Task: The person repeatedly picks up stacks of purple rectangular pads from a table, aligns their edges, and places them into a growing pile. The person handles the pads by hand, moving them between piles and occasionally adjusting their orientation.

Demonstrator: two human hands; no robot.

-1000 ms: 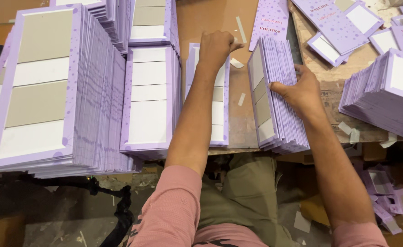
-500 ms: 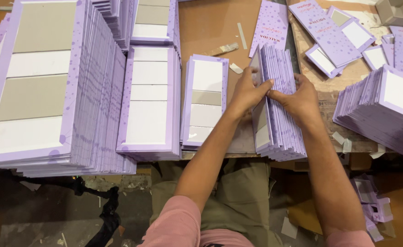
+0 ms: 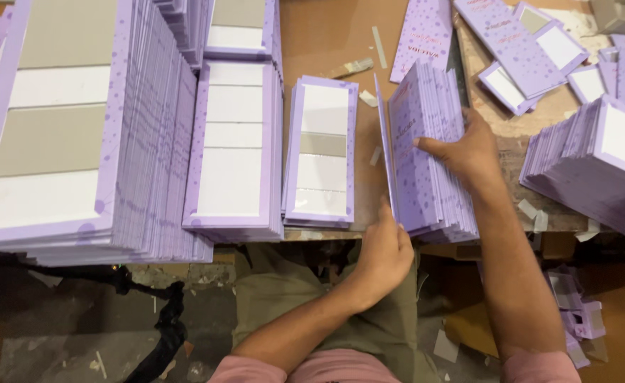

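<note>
The left hand (image 3: 385,250) reaches up from the near edge of the counter (image 3: 326,39), forearm slanting in from below, fingers pinching the bottom edge of 1 lilac card (image 3: 384,152) that stands tilted on edge, peeled away from the pack. The right hand (image 3: 466,151) comes in from the right with the forearm running almost straight up the frame; its palm lies flat on the leaning pack of lilac cards (image 3: 429,163), fingers spread across the top face and thumb pointing left, so its grip is splayed and pressing, not pinching.

The pack is a thick fan of long, narrow cards with darker purple dots, resting on the counter's front edge, between the 2 hands. Just to its left lies a low stack (image 3: 321,152) showing white and grey panels inside a lilac border. Further left are a taller stack (image 3: 236,142) and a very tall stack (image 3: 64,128). Another lilac pile (image 3: 596,170) sits at the right.
</note>
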